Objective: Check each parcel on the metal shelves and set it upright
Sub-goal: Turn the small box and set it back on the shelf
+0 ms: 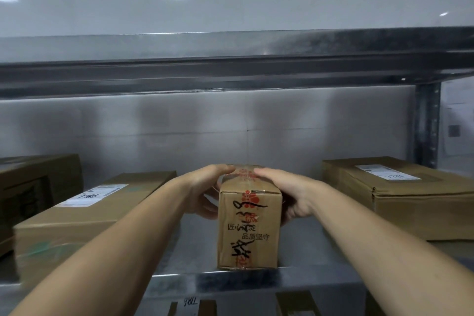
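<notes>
At the front lip of the metal shelf [307,281], a narrow taped parcel [248,233] stands on its small end, with its near face at the very edge. The printed lines on that face read the right way up. The left hand [205,187] and right hand [291,195] clasp its upper end from either side, fingers curled over the top and palms against the flanks; the thumbs are mostly hidden. Judgement: the step in hand is seating this parcel upright. To do it well, the base should be pressed flat on the shelf and slid back from the lip before release, since a tall, narrow box this near the edge may tip forward. Both hands should let go together. Apart from it, a labelled flat parcel [84,215] lies to the left and another labelled parcel [410,195] to the right, with a darker box [33,182] at far left. Behind is the grey back panel [179,131], and the upper shelf [230,69] is overhead.
</notes>
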The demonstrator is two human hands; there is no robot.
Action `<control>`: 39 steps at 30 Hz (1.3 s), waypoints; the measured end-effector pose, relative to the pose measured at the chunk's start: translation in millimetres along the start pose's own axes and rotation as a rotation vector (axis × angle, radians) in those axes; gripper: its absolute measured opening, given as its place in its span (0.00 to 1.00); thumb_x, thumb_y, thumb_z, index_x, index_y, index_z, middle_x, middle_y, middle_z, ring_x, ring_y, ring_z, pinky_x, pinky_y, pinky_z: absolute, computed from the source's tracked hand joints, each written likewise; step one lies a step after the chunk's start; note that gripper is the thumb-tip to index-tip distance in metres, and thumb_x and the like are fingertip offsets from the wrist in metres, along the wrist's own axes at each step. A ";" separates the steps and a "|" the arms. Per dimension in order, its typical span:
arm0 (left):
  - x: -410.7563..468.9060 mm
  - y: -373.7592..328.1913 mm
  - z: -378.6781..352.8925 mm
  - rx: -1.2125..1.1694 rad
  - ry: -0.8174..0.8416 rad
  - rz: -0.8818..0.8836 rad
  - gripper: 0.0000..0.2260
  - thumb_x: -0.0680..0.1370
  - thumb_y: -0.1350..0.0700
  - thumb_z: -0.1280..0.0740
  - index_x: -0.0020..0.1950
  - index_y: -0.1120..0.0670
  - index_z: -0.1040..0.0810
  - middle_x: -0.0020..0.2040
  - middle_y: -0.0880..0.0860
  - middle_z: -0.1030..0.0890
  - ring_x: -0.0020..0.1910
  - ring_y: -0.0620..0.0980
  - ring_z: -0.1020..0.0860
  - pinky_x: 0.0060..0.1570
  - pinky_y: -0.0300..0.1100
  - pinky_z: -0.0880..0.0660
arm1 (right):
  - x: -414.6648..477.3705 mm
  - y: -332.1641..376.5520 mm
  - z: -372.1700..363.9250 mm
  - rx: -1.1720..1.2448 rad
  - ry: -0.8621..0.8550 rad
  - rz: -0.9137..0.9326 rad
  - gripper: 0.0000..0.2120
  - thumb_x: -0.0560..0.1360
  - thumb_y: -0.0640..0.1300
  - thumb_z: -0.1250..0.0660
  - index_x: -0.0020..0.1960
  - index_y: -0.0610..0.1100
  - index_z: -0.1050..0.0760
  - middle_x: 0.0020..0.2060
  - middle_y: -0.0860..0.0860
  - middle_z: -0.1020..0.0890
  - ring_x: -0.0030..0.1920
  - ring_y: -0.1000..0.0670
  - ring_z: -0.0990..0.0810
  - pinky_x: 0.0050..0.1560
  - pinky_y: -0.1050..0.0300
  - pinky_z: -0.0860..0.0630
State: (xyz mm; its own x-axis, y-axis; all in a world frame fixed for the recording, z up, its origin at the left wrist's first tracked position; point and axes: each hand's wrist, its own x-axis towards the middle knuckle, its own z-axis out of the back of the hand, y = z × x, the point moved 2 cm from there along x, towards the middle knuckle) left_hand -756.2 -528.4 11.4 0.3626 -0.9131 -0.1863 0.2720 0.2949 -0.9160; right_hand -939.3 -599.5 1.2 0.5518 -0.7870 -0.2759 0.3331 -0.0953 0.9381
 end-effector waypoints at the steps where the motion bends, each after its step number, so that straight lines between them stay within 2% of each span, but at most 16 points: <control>1: 1.4 1.2 -0.7 0.007 0.021 0.006 0.28 0.78 0.36 0.35 0.58 0.61 0.21 0.56 0.61 0.18 0.56 0.61 0.19 0.60 0.55 0.23 | -0.2 0.9 -0.9 -0.017 0.016 -0.020 0.31 0.75 0.67 0.33 0.64 0.42 0.23 0.54 0.39 0.15 0.52 0.38 0.15 0.51 0.36 0.18; 5: 7.5 5.9 -1.4 0.013 0.103 0.026 0.21 0.76 0.37 0.34 0.42 0.56 0.22 0.33 0.55 0.20 0.43 0.56 0.21 0.62 0.52 0.25 | -0.6 6.8 -2.3 -0.099 0.035 -0.063 0.30 0.75 0.64 0.31 0.65 0.41 0.24 0.53 0.39 0.14 0.51 0.37 0.14 0.51 0.34 0.18; 6: 6.8 6.3 -1.1 0.021 0.117 0.031 0.21 0.75 0.38 0.34 0.41 0.56 0.22 0.32 0.55 0.20 0.42 0.56 0.21 0.61 0.51 0.26 | -0.8 8.7 -3.2 -0.121 0.028 -0.061 0.28 0.76 0.63 0.31 0.64 0.41 0.24 0.53 0.39 0.14 0.52 0.37 0.14 0.52 0.33 0.19; 9: 7.6 8.2 3.0 0.059 0.097 0.047 0.28 0.69 0.39 0.32 0.58 0.59 0.19 0.54 0.62 0.15 0.58 0.62 0.19 0.65 0.56 0.28 | 0.1 14.9 -8.1 -0.198 -0.007 -0.040 0.21 0.78 0.58 0.31 0.60 0.42 0.23 0.51 0.40 0.14 0.52 0.38 0.14 0.52 0.32 0.19; 11: 9.3 9.8 4.0 0.072 0.073 0.051 0.32 0.67 0.39 0.31 0.65 0.59 0.21 0.61 0.63 0.18 0.64 0.64 0.21 0.65 0.60 0.27 | 1.9 17.9 -11.7 -0.234 -0.031 -0.028 0.19 0.78 0.55 0.31 0.59 0.41 0.23 0.50 0.39 0.14 0.51 0.37 0.14 0.51 0.31 0.19; 14: 10.8 10.1 3.0 0.059 0.048 0.049 0.33 0.67 0.41 0.31 0.66 0.59 0.22 0.61 0.64 0.19 0.65 0.64 0.22 0.65 0.62 0.27 | 1.7 20.5 -13.3 -0.257 -0.052 -0.026 0.16 0.79 0.53 0.32 0.58 0.41 0.24 0.45 0.40 0.14 0.48 0.38 0.14 0.50 0.32 0.19; 17: 11.1 7.0 1.2 0.072 0.036 0.032 0.27 0.75 0.43 0.33 0.66 0.61 0.23 0.62 0.65 0.19 0.65 0.65 0.22 0.64 0.62 0.27 | 3.2 20.8 -13.2 -0.261 -0.075 -0.012 0.15 0.79 0.52 0.31 0.57 0.41 0.25 0.40 0.41 0.14 0.42 0.39 0.14 0.42 0.34 0.17; 20: 10.8 4.6 -0.7 0.067 0.026 0.025 0.22 0.80 0.46 0.35 0.64 0.62 0.22 0.61 0.65 0.18 0.63 0.65 0.21 0.63 0.63 0.25 | 5.1 19.5 -12.6 -0.243 -0.078 -0.005 0.15 0.79 0.51 0.31 0.58 0.41 0.25 0.45 0.39 0.14 0.44 0.38 0.14 0.43 0.32 0.18; 24: 4.4 4.5 0.7 0.065 0.039 0.024 0.23 0.80 0.44 0.36 0.64 0.62 0.22 0.59 0.65 0.18 0.62 0.65 0.20 0.63 0.62 0.25 | 1.4 18.2 -10.2 -0.208 -0.060 0.023 0.18 0.78 0.54 0.30 0.60 0.42 0.25 0.48 0.38 0.14 0.49 0.36 0.14 0.48 0.28 0.20; 26: -4.1 0.6 1.1 0.059 0.039 -0.008 0.21 0.81 0.44 0.37 0.60 0.61 0.21 0.53 0.65 0.16 0.56 0.63 0.18 0.61 0.60 0.23 | -0.3 17.8 -7.9 -0.182 -0.064 0.054 0.21 0.78 0.56 0.29 0.61 0.41 0.24 0.49 0.38 0.14 0.49 0.36 0.14 0.48 0.30 0.19; 28: -12.1 -2.9 0.8 0.007 -0.006 -0.066 0.17 0.82 0.46 0.36 0.57 0.59 0.20 0.47 0.60 0.17 0.46 0.58 0.18 0.53 0.53 0.19 | -0.4 17.7 -5.6 -0.138 -0.086 0.106 0.24 0.77 0.58 0.29 0.61 0.40 0.23 0.49 0.41 0.14 0.48 0.38 0.15 0.50 0.37 0.18; 30: -16.3 -6.3 4.1 -0.053 -0.033 -0.139 0.14 0.81 0.48 0.33 0.59 0.58 0.21 0.45 0.55 0.19 0.35 0.51 0.20 0.35 0.44 0.20 | -4.9 21.2 -4.9 -0.078 -0.096 0.189 0.22 0.78 0.57 0.31 0.62 0.41 0.24 0.49 0.44 0.17 0.47 0.42 0.19 0.49 0.48 0.22; 32: -17.9 -7.1 8.6 -0.139 -0.043 -0.199 0.16 0.78 0.52 0.29 0.62 0.58 0.26 0.48 0.54 0.17 0.33 0.49 0.18 0.29 0.42 0.23 | -12.0 24.2 -3.3 -0.002 -0.098 0.252 0.20 0.80 0.57 0.33 0.64 0.45 0.27 0.53 0.47 0.16 0.49 0.47 0.18 0.45 0.53 0.23; 34: -19.8 -7.4 10.5 -0.220 -0.048 -0.251 0.17 0.77 0.57 0.28 0.63 0.55 0.29 0.51 0.56 0.16 0.41 0.51 0.15 0.39 0.47 0.18 | -18.5 25.9 -0.8 0.087 -0.072 0.283 0.20 0.80 0.59 0.35 0.66 0.48 0.27 0.57 0.44 0.18 0.55 0.45 0.18 0.46 0.48 0.20; 36: -22.6 -6.8 10.8 -0.275 -0.041 -0.321 0.18 0.78 0.57 0.29 0.65 0.54 0.29 0.51 0.54 0.17 0.42 0.49 0.15 0.43 0.45 0.20 | -22.8 26.7 1.3 0.154 -0.049 0.293 0.21 0.79 0.63 0.37 0.63 0.49 0.26 0.59 0.40 0.20 0.59 0.40 0.20 0.56 0.35 0.22; 39: -23.8 -4.4 15.8 -0.327 -0.025 -0.339 0.22 0.76 0.44 0.30 0.66 0.54 0.27 0.54 0.59 0.23 0.41 0.55 0.21 0.43 0.47 0.24 | -23.9 26.4 4.3 0.208 -0.060 0.261 0.27 0.78 0.69 0.41 0.61 0.46 0.29 0.62 0.35 0.23 0.61 0.35 0.22 0.63 0.27 0.28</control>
State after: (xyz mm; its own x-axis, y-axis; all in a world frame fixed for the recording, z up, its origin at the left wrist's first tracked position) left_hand -751.9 -503.5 25.6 0.3241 -0.9345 0.1472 0.0846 -0.1263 -0.9884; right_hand -947.1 -585.8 33.4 0.5503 -0.8349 -0.0136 0.0201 -0.0031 0.9998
